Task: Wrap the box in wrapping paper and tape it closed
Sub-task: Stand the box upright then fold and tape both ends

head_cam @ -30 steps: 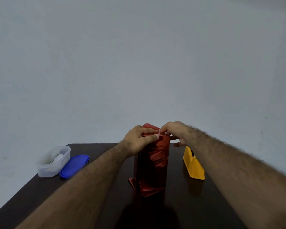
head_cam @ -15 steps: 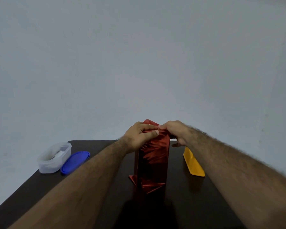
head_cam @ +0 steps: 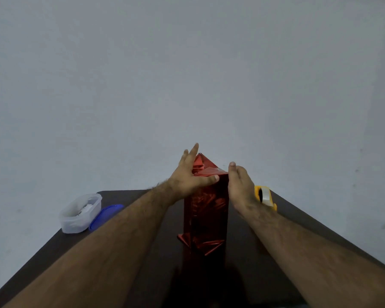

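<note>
Tall box (head_cam: 206, 210) in shiny red wrapping paper (head_cam: 209, 202), upright near the middle of the dark worktop (head_cam: 265, 258). At its base, loose folded flaps of red paper splayed on the worktop toward the near side. At the top, triangular flaps folded over, one point sticking up at the far side, a glint along the right top edge that may be tape, too small to tell. Left hand (head_cam: 188, 176) open, fingers spread and pointing up and away, thumb laid across the near upper face of the box just under the top fold, palm against the upper left edge; pressing rather than gripping. Right hand (head_cam: 239, 185) open too, just beside the upper right edge of the box, thumb raised, fingers hidden behind the hand; touching or a hair apart, cannot tell which. Behind the right hand, near the right far corner of the worktop, a yellow tape dispenser (head_cam: 266, 196) with a pale roll in it, partly hidden by the wrist. At the far left, a clear plastic tub (head_cam: 80, 213) with something white inside, and a blue lid (head_cam: 106, 216) lying flat just beside it on its right. Plain grey wall (head_cam: 187, 74) behind everything.
</note>
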`<state>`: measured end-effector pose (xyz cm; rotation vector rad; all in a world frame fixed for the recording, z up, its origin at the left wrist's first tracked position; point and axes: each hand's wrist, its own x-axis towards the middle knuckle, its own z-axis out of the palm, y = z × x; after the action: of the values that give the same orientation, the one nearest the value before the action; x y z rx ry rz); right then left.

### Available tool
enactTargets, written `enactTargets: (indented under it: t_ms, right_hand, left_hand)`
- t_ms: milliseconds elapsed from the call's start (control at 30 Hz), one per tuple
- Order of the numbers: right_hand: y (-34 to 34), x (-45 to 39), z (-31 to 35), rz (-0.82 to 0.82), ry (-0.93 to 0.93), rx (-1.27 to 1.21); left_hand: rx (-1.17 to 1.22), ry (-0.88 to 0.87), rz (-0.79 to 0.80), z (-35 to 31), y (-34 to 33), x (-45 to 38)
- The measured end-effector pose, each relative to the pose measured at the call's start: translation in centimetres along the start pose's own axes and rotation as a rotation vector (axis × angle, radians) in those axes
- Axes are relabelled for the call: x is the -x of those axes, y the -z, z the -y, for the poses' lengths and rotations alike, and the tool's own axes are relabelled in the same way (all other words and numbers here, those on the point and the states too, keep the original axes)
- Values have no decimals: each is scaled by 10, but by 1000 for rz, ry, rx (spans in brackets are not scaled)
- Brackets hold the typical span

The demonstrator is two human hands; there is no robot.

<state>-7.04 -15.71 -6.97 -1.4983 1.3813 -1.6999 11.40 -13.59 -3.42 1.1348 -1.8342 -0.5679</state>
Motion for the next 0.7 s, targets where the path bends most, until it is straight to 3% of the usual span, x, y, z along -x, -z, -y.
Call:
enactTargets:
  t_ms: [133, 233, 367, 467, 533, 633, 700]
  right_hand:
    - [22, 0, -14, -5, 94, 159]
    - [46, 5, -28, 26, 172, 315]
    - [80, 12, -56, -41, 367, 561]
    - [104, 17, -80, -134, 291, 686]
    - [115, 20, -92, -121, 105, 655]
    - [121, 21, -110, -6, -148, 603]
    - [120, 18, -119, 30, -207, 597]
  left_hand:
    - [-19, -44, -130, -4, 5, 7]
    - [-336, -160, -265, -6, -4, 19]
    - [-696, -567, -441, -18, -31, 44]
    - [-764, -833, -419, -22, -69, 51]
    - [-708, -783, -304, -28, -95, 51]
    - [-460, -412, -129, -36, -134, 40]
    - [-256, -174, -100, -37, -156, 27]
